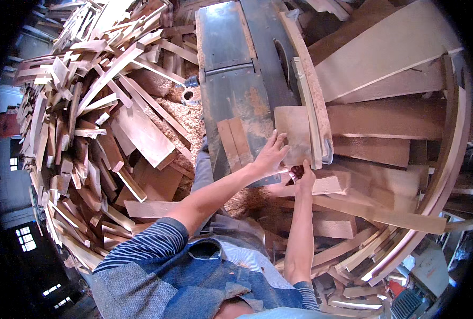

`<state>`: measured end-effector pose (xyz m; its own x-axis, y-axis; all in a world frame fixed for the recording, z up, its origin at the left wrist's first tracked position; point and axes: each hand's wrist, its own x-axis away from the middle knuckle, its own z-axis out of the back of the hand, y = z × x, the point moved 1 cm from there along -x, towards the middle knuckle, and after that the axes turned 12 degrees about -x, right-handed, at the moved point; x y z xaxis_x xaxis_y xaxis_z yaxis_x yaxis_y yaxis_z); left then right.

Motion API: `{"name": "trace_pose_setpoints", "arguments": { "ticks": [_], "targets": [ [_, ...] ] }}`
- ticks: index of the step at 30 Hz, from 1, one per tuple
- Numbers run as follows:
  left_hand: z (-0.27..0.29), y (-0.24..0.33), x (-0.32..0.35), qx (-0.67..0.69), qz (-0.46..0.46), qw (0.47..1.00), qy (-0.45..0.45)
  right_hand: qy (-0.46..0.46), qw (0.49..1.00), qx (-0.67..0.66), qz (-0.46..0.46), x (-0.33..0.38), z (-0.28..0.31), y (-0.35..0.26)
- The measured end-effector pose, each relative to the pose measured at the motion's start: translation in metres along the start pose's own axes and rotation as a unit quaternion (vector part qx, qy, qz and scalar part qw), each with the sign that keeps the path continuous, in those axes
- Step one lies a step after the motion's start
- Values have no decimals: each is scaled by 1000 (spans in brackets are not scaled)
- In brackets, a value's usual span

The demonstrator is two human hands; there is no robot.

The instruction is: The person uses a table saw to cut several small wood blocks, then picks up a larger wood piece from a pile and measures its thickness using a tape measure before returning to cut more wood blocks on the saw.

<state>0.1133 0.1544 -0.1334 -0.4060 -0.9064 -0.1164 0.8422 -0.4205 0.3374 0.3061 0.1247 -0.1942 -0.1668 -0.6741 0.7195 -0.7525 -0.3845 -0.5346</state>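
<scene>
While both hands work at the saw counter, these lines hold:

Step in hand: a square wooden board (295,134) lies flat on the dark metal saw counter (231,101), its right edge against the long pale fence (310,114); it looks like the board is being set or fed along that fence.
Left hand (271,157): fingers spread and open, pressing on the board's near left corner, not wrapped round anything.
Right hand (304,179): closed round a small dark reddish object (296,171) at the board's near edge; what that object is cannot be told.
Next move, as a judgement: it calls for keeping the board tight to the fence and flat, with fingers well away from the blade slot (280,61) farther up the counter.
Count, boards on the counter: one square board, plus two narrow strips (235,142) lying side by side just left of it.
Count, hands: two, both the person's own.
Count, offcuts: a heap of scrap wood (95,122) to the left, too many to count; sawdust (186,119) lies between heap and counter.
Count, planks at right: several stacked planks (377,122), their number unclear.
</scene>
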Motion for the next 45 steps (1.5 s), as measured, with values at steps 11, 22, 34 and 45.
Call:
{"name": "trace_pose_setpoints", "arguments": {
  "ticks": [11,22,34,45],
  "targets": [
    [-11,-9,-38,-22,17,999,37,-124,506,666,533,20,-62,-74],
    [-2,-41,-71,-134,-12,989,66,-244,388,726,512,-43,-101,-107],
    [-3,-70,-91,-90,13,994,60,-278,360,733,506,-69,-132,-110],
    [2,-84,-100,-92,9,994,61,-271,353,727,523,-73,-151,-108]
  ]
}}
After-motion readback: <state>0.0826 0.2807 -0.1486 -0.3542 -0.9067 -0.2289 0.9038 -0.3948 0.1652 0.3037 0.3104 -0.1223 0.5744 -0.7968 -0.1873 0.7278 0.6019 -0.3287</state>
